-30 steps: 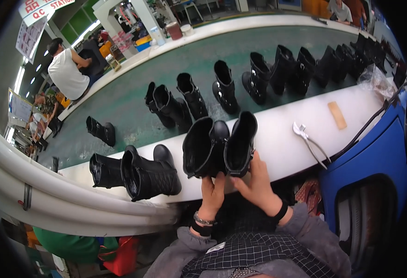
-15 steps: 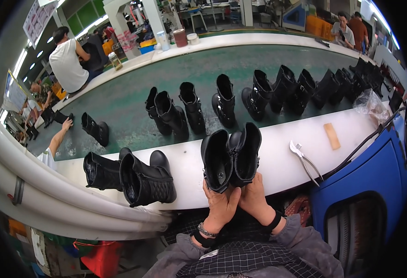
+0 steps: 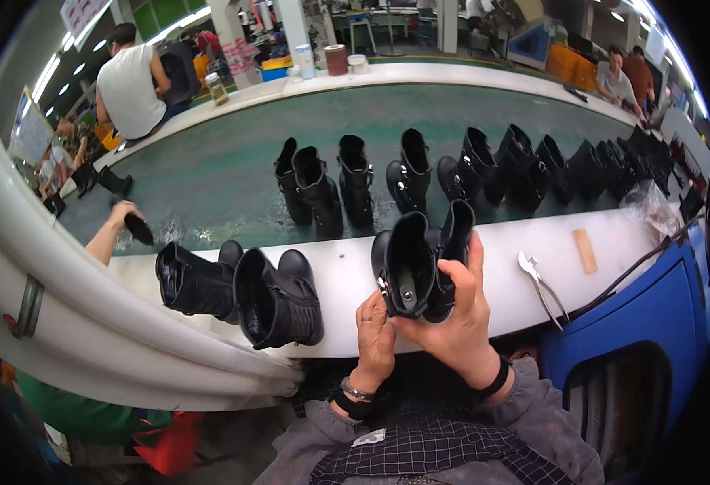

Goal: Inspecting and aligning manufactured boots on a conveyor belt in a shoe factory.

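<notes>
A pair of black ankle boots (image 3: pixel 419 263) is held upright together over the near edge of the white shelf (image 3: pixel 347 279). My right hand (image 3: pixel 456 319) wraps round the right boot from below and behind. My left hand (image 3: pixel 375 331) pinches the lower side of the left boot, near a small metal stud. Two more black boots (image 3: pixel 242 291) lie on their sides on the shelf to the left.
A green conveyor belt (image 3: pixel 225 174) carries a row of black boots (image 3: pixel 484 166). Metal pliers (image 3: pixel 537 279) and a small tan block (image 3: pixel 585 250) lie on the shelf at right. Another person's hand (image 3: pixel 124 218) holds a boot at left. A blue machine (image 3: pixel 638 339) stands at right.
The two boots have been brought closer together and lowered a little toward me. A neighbour's hand has reached onto the belt at left.
</notes>
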`<state>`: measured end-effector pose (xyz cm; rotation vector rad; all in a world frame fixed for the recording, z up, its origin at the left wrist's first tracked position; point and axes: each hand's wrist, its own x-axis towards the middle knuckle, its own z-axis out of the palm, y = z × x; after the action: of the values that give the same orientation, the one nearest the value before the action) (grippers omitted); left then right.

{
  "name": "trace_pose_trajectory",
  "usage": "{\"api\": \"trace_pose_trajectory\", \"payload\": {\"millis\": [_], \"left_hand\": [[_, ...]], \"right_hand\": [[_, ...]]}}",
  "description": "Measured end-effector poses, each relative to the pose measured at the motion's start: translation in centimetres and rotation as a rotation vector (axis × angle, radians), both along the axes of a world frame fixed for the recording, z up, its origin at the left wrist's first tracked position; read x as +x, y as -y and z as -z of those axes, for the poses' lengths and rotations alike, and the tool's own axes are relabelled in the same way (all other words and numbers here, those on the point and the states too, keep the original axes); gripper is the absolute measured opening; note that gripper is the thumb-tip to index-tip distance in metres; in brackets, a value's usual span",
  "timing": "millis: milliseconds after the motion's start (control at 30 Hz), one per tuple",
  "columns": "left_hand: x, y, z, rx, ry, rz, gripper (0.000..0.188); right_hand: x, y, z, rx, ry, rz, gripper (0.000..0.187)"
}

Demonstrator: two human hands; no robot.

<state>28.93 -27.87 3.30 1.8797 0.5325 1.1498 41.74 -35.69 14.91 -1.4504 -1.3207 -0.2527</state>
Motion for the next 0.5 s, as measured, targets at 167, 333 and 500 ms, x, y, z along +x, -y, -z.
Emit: {"api": "trace_pose_trajectory", "payload": {"millis": [167, 333, 500], "left_hand": [[-1.6, -2.6, -0.7, 0.088, -0.097, -0.106, 0.047], [-2.3, -3.5, 0.4, -0.259, 0.118, -0.119, 0.032], [-1.9, -3.4, 1.0, -0.299, 0.133, -0.112, 0.023]], "right_hand": [[2.5, -3.2, -1.4, -0.022, 0.021, -0.084, 0.051], [6.9, -5.2, -6.4, -0.125, -0.106, -0.131, 0.032], [7.6, -9.0, -14.1, -0.104, 0.145, -0.227, 0.025]]}}
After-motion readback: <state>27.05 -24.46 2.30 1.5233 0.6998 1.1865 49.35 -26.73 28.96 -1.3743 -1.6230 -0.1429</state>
